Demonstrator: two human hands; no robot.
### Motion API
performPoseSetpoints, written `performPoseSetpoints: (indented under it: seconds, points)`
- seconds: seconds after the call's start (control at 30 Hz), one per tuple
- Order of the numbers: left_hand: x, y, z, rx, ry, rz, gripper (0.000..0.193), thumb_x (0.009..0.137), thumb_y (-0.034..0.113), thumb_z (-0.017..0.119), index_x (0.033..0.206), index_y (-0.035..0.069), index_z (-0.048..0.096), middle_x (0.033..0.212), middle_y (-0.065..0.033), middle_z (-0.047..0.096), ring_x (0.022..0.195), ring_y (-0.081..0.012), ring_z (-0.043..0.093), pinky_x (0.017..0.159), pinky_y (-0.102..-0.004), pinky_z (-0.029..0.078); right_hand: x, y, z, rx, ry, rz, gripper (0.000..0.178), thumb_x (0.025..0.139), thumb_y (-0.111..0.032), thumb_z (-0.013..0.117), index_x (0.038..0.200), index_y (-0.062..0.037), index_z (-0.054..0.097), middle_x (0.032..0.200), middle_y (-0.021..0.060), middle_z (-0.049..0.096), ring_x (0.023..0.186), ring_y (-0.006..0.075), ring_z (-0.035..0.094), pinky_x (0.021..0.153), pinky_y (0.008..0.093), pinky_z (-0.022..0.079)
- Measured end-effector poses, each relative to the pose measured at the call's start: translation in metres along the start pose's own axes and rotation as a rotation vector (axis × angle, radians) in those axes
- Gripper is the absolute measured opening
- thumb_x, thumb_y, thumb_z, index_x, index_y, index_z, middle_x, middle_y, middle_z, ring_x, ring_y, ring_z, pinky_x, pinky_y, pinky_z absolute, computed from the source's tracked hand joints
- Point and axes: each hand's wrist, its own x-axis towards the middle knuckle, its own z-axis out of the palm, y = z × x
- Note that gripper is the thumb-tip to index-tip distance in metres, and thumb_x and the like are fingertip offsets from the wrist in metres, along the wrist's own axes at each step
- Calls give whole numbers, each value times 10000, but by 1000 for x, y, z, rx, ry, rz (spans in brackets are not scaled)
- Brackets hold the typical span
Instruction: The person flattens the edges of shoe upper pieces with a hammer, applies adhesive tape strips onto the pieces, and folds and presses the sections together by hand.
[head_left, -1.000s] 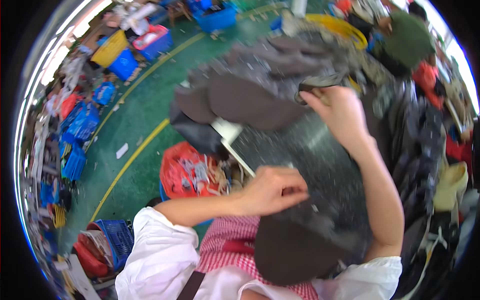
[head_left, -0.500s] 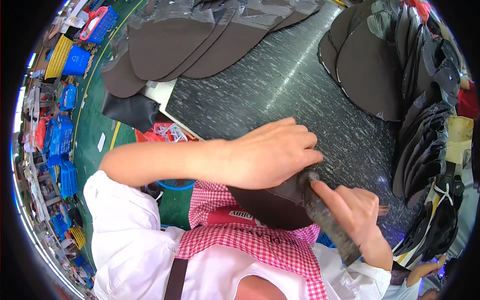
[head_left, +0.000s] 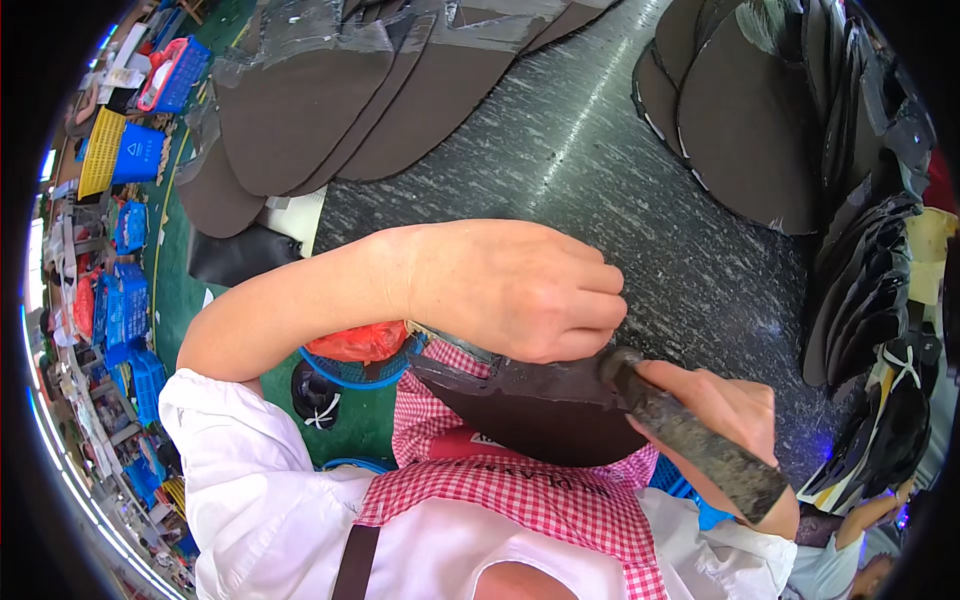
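Observation:
My left hand [head_left: 525, 290] is curled into a fist over the upper edge of a dark brown sheet piece [head_left: 560, 425] with a rounded lower edge; its fingertips are hidden underneath. The piece hangs over the table's near edge, in front of my apron. My right hand [head_left: 715, 405] is closed around a hammer whose long, worn metal head [head_left: 705, 450] points toward me at its thin end. Its round face sits beside my left knuckles, at the piece's upper edge. The handle is hidden by my hand.
Overlapping brown rounded pieces [head_left: 300, 120] lie at the far left of the dark speckled table [head_left: 560, 190]. More brown pieces [head_left: 750, 130] are stacked at the right. Below the left edge stands a blue basket with a red bag [head_left: 360, 342]. Another person's arm [head_left: 880, 510] shows at lower right.
My left forearm has bent higher, and the brown piece's left end now shows below the wrist. The hammer and right hand have shifted slightly right and toward me. The whole view has shifted a little.

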Motion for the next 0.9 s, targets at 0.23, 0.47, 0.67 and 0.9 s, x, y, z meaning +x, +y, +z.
performPoseSetpoints:
  seconds: [0.23, 0.47, 0.67, 0.9]
  points:
    - [-2, 0, 2, 89, -27, 118, 233, 713, 136, 626, 872, -35, 634, 972, -101, 603, 772, -185, 580, 710, -276, 512, 18, -2, -9, 102, 20, 81, 395, 691, -91, 698, 1067, 20, 653, 690, 111, 624, 514, 222, 621, 470, 307, 474]
    - [-6, 6, 3, 33, 74, -101, 239, 702, 138, 650, 903, 9, 649, 967, -75, 613, 802, -210, 576, 757, -330, 487, 19, -8, -12, 70, -91, 251, 329, 724, -83, 778, 1031, -35, 670, 847, 133, 696, 697, 268, 685, 635, 321, 509]
    - [-12, 12, 6, -72, 142, -212, 255, 705, 166, 667, 931, 49, 663, 929, -51, 613, 820, -212, 574, 791, -357, 472, 20, -7, -17, 86, -78, 229, 319, 734, -78, 772, 1032, -32, 668, 836, 132, 694, 668, 262, 685, 618, 319, 515]
    - [-9, 29, 7, 247, 73, -130, 193, 665, 167, 627, 800, 32, 654, 894, -47, 593, 810, -182, 575, 803, -369, 484, 30, -5, -19, 36, -39, 169, 300, 728, -51, 764, 1011, -15, 670, 813, 131, 695, 674, 252, 693, 614, 305, 521]
